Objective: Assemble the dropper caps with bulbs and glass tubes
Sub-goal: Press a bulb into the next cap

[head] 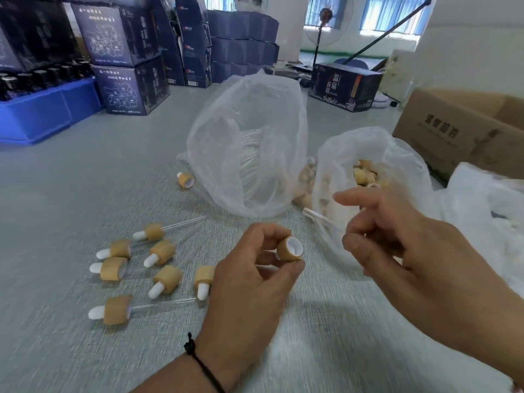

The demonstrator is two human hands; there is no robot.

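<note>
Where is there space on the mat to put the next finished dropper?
Bare mat lies left of the finished droppers, toward the blue crate, and in front near the left hand's wrist. It's crowded around the two plastic bags and the right hand.

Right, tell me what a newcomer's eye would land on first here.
First the two hands low in the middle: the left hand pinches a bamboo-coloured dropper cap, open end up, while the right hand holds a glass tube aimed towards it. Next, the cluster of finished droppers lying on the grey surface to the left. Behind stand two clear plastic bags, the right one holding more caps.
</note>
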